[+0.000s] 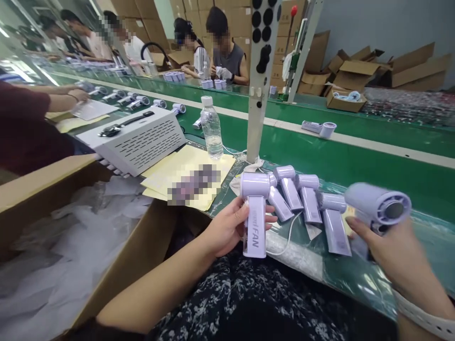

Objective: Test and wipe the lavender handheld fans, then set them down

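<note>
My left hand is closed around the handle of a lilac handheld fan, which stands upright with lettering on its handle facing me. At the right, my right hand grips a second lilac handheld fan, its round grille end pointing right; that hand is a little blurred and its lower fingers are hidden. Between the two hands, several more lilac fans lie in a row on the green bench top, with a thin white cable running beside them.
An open carton of clear plastic bags stands at my left. Behind it sit a grey vented metal box, yellow paper and a water bottle. A metal post rises ahead. One fan lies on the green conveyor. Other people work across it.
</note>
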Action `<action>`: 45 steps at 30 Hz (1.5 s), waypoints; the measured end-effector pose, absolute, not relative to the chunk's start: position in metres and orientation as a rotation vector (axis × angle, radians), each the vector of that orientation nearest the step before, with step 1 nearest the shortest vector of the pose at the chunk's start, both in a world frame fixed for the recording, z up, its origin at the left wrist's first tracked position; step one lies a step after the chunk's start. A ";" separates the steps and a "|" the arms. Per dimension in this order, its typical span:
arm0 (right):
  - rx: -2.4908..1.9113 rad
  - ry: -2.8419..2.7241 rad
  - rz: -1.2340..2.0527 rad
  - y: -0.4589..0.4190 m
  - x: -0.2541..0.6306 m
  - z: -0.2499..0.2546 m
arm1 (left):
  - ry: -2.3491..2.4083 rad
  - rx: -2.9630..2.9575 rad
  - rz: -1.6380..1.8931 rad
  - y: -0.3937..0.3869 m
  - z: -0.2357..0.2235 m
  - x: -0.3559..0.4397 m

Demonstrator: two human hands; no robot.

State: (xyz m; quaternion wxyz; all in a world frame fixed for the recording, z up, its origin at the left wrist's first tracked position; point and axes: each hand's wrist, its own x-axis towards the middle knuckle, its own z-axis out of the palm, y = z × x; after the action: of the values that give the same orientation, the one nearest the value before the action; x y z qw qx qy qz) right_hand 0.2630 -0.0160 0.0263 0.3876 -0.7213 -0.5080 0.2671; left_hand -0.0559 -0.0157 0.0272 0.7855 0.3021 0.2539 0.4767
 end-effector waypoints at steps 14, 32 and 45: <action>-0.744 -0.587 1.890 -0.049 0.135 0.044 | 0.670 0.749 1.012 -0.049 0.060 -0.075; -0.817 -0.595 1.738 -0.058 0.134 0.047 | 0.635 0.730 0.952 -0.040 0.056 -0.063; -0.845 -0.584 1.811 -0.049 0.127 0.039 | 0.685 0.742 1.026 -0.035 0.040 -0.064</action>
State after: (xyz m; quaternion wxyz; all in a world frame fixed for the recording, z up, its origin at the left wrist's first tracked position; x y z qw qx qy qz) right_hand 0.1275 -0.0489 0.0389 0.5052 -0.3503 -0.2419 0.7507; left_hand -0.0641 -0.0348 0.0400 0.7518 0.3400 0.3138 0.4698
